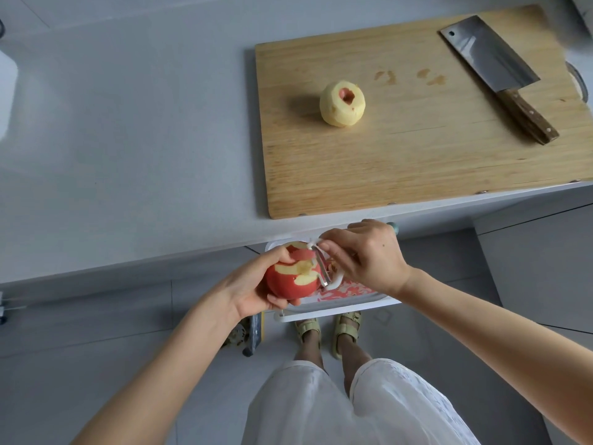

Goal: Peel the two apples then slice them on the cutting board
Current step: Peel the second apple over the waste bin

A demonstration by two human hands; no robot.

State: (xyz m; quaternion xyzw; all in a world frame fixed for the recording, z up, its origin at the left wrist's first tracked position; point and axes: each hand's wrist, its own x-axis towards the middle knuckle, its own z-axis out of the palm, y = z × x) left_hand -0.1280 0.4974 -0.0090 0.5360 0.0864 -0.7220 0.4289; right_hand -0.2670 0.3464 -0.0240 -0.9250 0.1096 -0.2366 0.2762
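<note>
My left hand (253, 285) grips a red apple (288, 282) with a few pale peeled strips, held below the counter's front edge. My right hand (365, 258) holds a white peeler (324, 268), its blade lying against the apple's right side. A fully peeled, pale yellow apple (342, 103) stands on the wooden cutting board (417, 149), left of its middle. A cleaver (494, 72) with a wooden handle lies diagonally at the board's far right.
A white bin (346, 308) holding red peel strips stands on the floor under my hands. The grey counter (128, 155) stretches left of the board. My feet in sandals (327, 327) stand on the tiled floor, beside a small object at the left.
</note>
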